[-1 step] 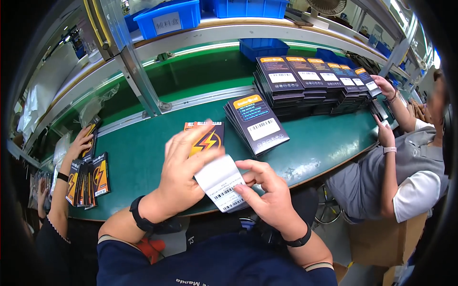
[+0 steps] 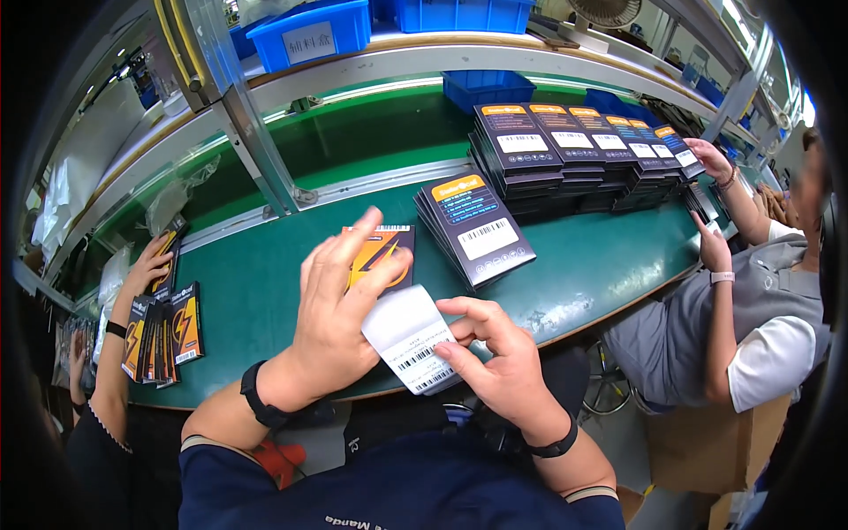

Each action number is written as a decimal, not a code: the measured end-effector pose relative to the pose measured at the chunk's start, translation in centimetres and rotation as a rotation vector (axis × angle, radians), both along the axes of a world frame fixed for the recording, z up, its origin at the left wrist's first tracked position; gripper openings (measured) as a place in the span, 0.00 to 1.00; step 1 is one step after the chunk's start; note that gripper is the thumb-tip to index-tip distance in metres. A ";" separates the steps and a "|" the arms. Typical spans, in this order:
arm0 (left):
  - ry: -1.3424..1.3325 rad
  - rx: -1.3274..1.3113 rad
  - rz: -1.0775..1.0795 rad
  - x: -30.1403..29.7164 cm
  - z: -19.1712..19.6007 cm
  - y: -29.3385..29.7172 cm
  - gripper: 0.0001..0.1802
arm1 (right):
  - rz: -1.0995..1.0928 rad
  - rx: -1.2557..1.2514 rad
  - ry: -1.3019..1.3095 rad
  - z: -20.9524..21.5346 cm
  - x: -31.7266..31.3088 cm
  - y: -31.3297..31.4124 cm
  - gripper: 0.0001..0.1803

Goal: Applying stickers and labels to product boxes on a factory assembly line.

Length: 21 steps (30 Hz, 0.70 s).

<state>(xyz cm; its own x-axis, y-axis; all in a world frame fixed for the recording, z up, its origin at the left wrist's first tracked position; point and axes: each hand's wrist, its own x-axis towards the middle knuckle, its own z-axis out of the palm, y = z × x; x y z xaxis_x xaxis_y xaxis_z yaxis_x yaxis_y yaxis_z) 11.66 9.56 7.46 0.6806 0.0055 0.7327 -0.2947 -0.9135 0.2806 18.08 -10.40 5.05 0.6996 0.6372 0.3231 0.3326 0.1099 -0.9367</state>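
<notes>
My right hand (image 2: 499, 358) pinches a strip of white barcode labels (image 2: 409, 340) between thumb and fingers, low over the table's near edge. The strip's upper part bends up next to my left hand (image 2: 340, 300). That hand is open, its fingers spread above a black and orange box with a lightning bolt (image 2: 393, 243), partly covering it. I cannot tell whether a loose label clings to the left fingertips. Just right of this box stands a leaning stack of black boxes with orange tops and white barcode labels (image 2: 477, 230).
More stacked black boxes (image 2: 565, 146) line the back right, where a co-worker's hands (image 2: 711, 163) touch the end. At left, another person's hand (image 2: 152, 265) rests on boxes near a row of upright ones (image 2: 163, 340). A metal post (image 2: 252, 132) and shelf with blue bins (image 2: 314, 35) stand behind.
My left hand's fingers have shifted slightly and spread a little over the orange box. The right hand and the label strip have hardly moved.
</notes>
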 end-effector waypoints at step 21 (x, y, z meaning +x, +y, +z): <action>0.188 0.146 -0.374 2.7 -0.9 -1.4 0.12 | -0.405 0.100 0.039 1.4 4.6 -3.1 0.05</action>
